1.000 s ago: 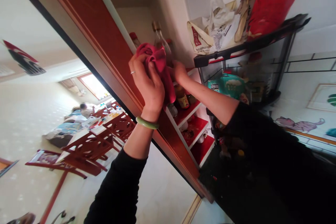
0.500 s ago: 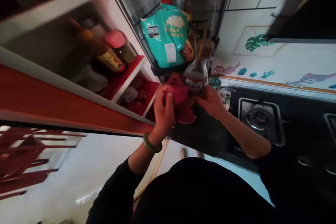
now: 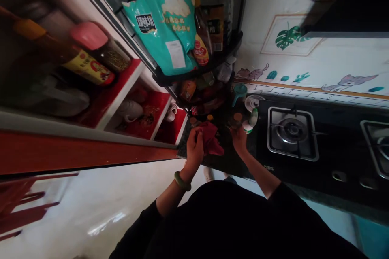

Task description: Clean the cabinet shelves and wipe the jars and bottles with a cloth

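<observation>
A dark red cloth hangs bunched from my left hand, whose fingers are closed on it above the dark counter. My right hand is closed about a clear jar with a brown lid, low over the counter beside the stove; the jar's body is dim and partly hidden. Just right of that jar stands a white and green bottle. Behind the cloth, a small yellow-capped bottle shows in the shadow.
A corner rack holds a teal bag and several bottles. Open red-and-white shelves with jars and bottles line the left. A gas burner lies to the right, and a teal ladle-like cup is by the wall.
My right hand has lowered the jar from in front of the rack down toward the counter. My left hand has moved down with the cloth. The view has shifted closer to the rack.
</observation>
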A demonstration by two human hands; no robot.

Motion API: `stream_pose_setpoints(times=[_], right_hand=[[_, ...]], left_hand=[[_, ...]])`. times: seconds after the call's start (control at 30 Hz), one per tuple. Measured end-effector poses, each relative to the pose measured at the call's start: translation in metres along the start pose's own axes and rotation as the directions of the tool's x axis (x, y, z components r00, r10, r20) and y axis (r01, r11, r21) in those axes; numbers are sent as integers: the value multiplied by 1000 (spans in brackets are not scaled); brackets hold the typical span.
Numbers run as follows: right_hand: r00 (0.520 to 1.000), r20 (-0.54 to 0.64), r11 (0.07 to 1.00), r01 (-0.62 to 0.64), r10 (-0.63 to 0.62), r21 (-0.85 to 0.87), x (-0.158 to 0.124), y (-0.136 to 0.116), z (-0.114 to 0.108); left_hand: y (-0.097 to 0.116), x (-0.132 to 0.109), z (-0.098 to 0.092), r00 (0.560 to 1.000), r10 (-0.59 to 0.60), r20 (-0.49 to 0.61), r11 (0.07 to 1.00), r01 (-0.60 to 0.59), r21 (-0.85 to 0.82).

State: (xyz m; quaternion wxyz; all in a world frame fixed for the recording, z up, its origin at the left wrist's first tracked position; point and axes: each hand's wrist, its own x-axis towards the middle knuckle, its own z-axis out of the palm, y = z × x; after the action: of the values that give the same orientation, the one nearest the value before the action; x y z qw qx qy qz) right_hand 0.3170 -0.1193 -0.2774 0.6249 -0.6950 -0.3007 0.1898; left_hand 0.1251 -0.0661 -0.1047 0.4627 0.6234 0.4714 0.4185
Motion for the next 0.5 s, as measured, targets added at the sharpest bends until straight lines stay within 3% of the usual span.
stream_pose_setpoints(times=[0.2,0.5], right_hand=[[996,2,996,-91,91,14,7,49,28],[989,61,990,-136,138,-23,5,96,37]], left_hand=[[-5,1,-10,996,-64,-56,998,65,11],[2,11,-25,991,-62,-118,998,65,16]])
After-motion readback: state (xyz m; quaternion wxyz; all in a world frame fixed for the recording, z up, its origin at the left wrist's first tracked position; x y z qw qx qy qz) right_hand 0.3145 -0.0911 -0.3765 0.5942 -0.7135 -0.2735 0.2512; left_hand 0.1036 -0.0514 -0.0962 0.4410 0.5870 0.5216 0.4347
